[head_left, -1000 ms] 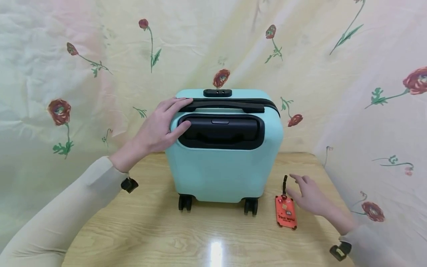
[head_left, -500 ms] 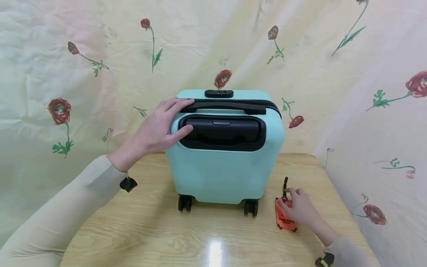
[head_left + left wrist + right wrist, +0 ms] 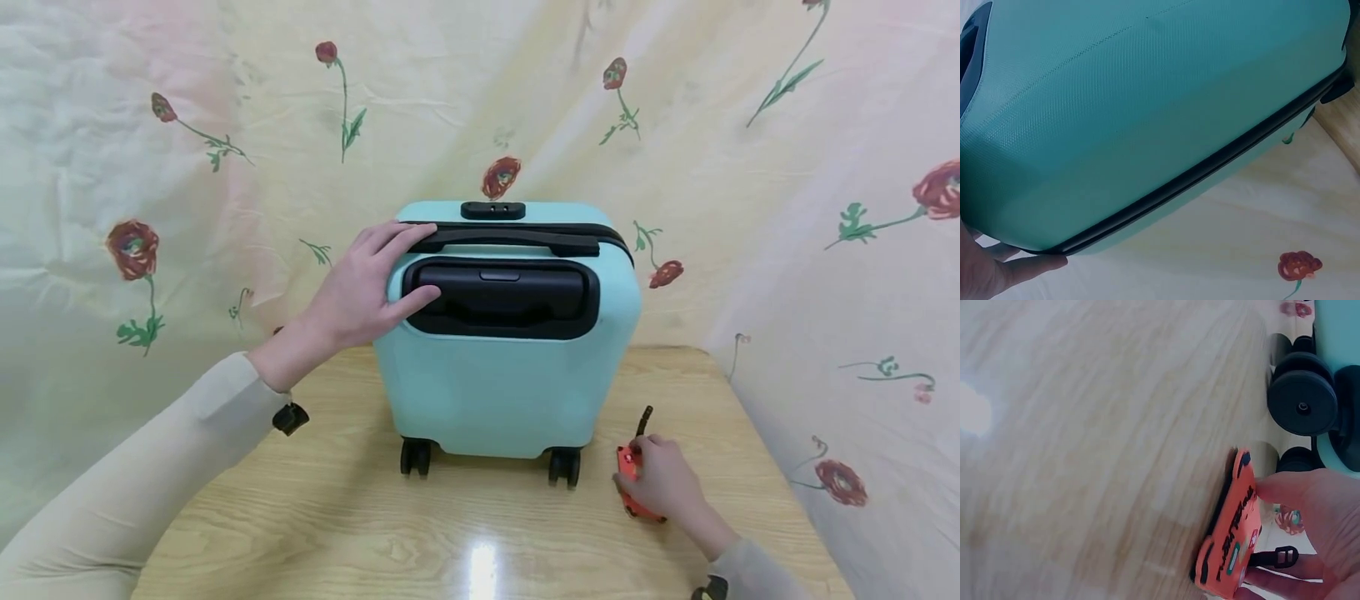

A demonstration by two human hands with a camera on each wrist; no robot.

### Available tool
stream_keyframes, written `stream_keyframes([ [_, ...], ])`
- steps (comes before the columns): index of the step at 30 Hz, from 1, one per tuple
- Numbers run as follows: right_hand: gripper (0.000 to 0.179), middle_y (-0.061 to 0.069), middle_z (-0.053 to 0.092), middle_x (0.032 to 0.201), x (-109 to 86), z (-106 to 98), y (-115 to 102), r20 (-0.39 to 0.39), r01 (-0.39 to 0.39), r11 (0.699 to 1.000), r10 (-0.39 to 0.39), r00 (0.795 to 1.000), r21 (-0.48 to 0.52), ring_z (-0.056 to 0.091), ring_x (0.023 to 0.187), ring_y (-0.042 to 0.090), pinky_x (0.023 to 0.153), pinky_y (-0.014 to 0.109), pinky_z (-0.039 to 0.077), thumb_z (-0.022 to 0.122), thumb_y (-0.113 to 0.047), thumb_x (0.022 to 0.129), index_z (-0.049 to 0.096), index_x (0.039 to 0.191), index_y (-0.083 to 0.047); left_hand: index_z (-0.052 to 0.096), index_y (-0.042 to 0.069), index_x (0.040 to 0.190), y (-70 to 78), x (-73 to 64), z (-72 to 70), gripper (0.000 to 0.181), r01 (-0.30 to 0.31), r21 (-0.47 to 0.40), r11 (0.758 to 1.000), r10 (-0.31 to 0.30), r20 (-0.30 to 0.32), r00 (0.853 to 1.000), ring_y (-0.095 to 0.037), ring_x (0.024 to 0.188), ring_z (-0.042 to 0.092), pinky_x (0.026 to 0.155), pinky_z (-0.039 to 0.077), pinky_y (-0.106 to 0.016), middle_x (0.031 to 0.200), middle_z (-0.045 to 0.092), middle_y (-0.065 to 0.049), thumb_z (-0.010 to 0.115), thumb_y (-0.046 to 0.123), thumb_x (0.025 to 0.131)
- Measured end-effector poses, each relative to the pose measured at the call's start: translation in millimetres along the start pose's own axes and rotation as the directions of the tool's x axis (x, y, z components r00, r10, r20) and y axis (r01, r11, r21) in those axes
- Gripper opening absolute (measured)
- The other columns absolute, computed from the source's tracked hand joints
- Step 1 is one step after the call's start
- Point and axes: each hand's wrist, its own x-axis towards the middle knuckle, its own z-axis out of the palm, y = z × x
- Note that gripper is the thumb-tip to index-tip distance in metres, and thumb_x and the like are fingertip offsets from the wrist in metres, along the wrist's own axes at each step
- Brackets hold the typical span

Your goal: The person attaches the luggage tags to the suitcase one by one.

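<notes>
A mint-green suitcase (image 3: 498,392) stands upright on its wheels on the wooden table, its black pull handle (image 3: 498,287) stowed in the recess. My left hand (image 3: 371,287) rests on its upper left corner with fairly straight fingers; the thumb lies over the recess edge. To the right of the suitcase, my right hand (image 3: 663,475) holds an orange luggage tag (image 3: 1232,534) by its edges, thumb on one side and fingers on the other. The tag's black strap (image 3: 643,421) sticks out past the fingers. Much of the tag is covered by the hand in the head view.
The wooden table (image 3: 360,533) has a rounded far right corner. A flowered cloth (image 3: 300,125) hangs behind the suitcase and along the right side. Black caster wheels (image 3: 1300,403) stand close to the tag. A black combination lock (image 3: 492,210) sits on top of the suitcase.
My right hand has come down and left onto the luggage tag and taken hold of it; the tag has turned slightly and tilted. The left hand stays on the suitcase.
</notes>
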Motion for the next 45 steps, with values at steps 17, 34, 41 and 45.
stream_keyframes([
  [17,0.039,0.016,0.070,0.092,5.0,-30,10,-0.124,0.058,0.997,-0.050,0.991,0.058,0.063,0.075,0.023,0.063,0.037,0.052,0.088,-0.015,0.072,0.072,0.103,0.004,0.047,0.021,0.160,6.2,6.1,6.5,0.072,0.029,0.041,0.999,-0.028,-0.022,0.999,-0.037,0.147,0.047,0.113,0.051,-0.058,0.155,0.052,-0.015,0.073,0.046,0.098],
  [34,0.039,0.021,0.070,0.097,22.6,-174,-6,-0.253,-0.006,0.999,0.016,0.967,0.043,0.057,0.063,0.022,0.045,0.033,0.042,0.081,-0.027,0.086,0.067,0.113,-0.004,0.046,0.021,0.161,9.1,8.0,9.3,0.073,0.057,0.037,0.998,-0.057,0.024,0.998,-0.037,0.145,0.046,0.116,0.049,-0.058,0.154,0.051,-0.016,0.072,0.049,0.098],
  [41,0.038,0.032,0.066,0.114,28.9,-230,-31,-0.281,0.019,0.989,0.024,0.959,0.147,0.057,0.047,0.019,0.037,0.034,0.047,0.076,-0.027,0.093,0.064,0.121,-0.005,0.045,0.021,0.162,8.7,7.3,7.8,0.073,0.059,0.029,0.998,-0.060,0.031,0.998,-0.038,0.145,0.045,0.114,0.050,-0.059,0.154,0.050,-0.017,0.072,0.047,0.099],
  [45,0.034,0.031,0.067,0.115,35.6,-258,-46,-0.324,0.043,0.977,0.028,0.946,0.209,0.058,0.045,0.018,0.034,0.035,0.046,0.075,-0.025,0.094,0.066,0.121,-0.008,0.044,0.021,0.162,9.2,6.6,5.7,0.075,0.059,0.031,0.998,-0.060,0.035,0.998,-0.038,0.145,0.045,0.114,0.050,-0.058,0.153,0.050,-0.017,0.073,0.048,0.099],
])
